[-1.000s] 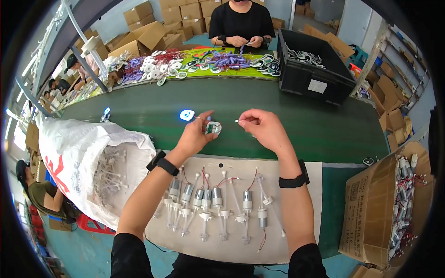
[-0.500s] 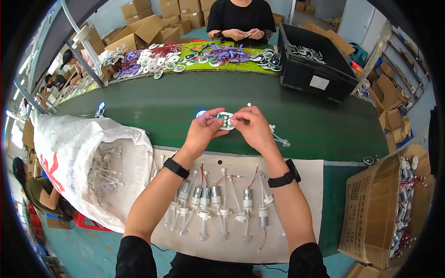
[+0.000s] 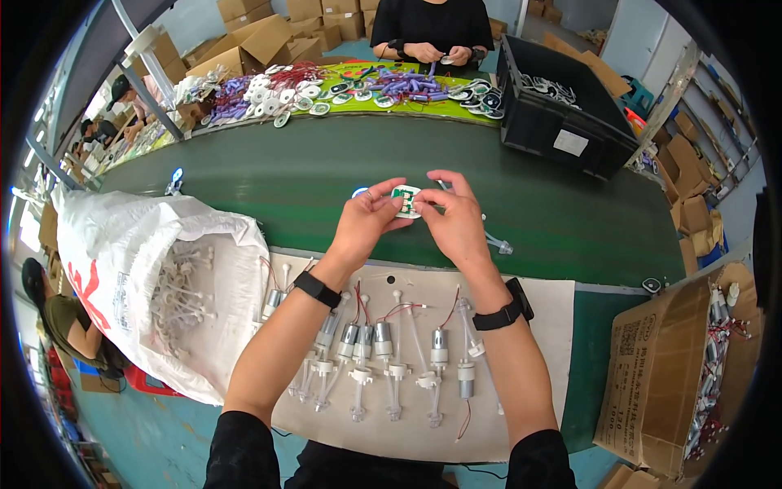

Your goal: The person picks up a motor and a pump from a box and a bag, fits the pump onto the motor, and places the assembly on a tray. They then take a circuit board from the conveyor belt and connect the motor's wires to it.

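Observation:
Over the green belt, my left hand (image 3: 366, 220) pinches a small white disc-shaped housing with a green circuit board (image 3: 405, 202) between thumb and fingers. My right hand (image 3: 454, 220) grips the right edge of the same piece, its thumb against the board and one finger raised away. Below my wrists, small silver motors (image 3: 383, 341) with white fittings, clear tubes and red wires lie in a loose row on a beige board (image 3: 521, 326). A lit round part (image 3: 359, 192) sits on the belt, partly hidden behind my left hand.
On the left lies a white sack (image 3: 106, 269) of tube parts. At right stands a cardboard box (image 3: 643, 383) of motors. Beyond the belt (image 3: 269, 163), a black bin (image 3: 570, 143) and piles of purple cylinders (image 3: 407, 85) lie before another person (image 3: 432, 33).
The right hand's fingers have shifted on the circuit board piece, with one finger now lifted and stretched out. The piece has moved slightly right and up in view.

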Demonstrator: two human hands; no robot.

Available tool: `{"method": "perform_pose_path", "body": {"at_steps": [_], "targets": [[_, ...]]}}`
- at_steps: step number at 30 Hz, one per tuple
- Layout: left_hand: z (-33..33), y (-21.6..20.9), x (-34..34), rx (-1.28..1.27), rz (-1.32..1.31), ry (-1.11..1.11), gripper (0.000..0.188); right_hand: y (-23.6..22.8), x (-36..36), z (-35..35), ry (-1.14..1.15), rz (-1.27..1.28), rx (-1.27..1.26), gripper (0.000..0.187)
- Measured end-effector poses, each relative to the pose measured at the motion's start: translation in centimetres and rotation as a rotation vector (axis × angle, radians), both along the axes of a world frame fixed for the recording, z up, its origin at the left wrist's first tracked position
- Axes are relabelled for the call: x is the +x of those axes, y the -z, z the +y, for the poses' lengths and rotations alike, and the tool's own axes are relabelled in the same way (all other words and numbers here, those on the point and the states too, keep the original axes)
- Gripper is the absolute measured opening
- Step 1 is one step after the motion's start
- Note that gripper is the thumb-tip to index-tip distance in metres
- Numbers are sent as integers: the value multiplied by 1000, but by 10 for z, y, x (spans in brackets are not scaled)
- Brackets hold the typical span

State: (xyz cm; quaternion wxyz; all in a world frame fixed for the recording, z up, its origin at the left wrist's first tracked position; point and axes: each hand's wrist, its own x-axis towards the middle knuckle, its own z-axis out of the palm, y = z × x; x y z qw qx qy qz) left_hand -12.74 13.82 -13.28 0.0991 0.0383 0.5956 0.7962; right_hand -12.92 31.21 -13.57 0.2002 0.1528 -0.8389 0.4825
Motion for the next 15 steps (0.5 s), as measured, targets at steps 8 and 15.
{"method": "perform_pose_path", "body": {"at_steps": [8,15], "targets": [[2,6,-1,-46,42,-25,37,8,-2,-7,-56,15,-71,9],[11,-7,2,-46,58,-65,38,0,-1,-8,-5,108,-93,10]]}}
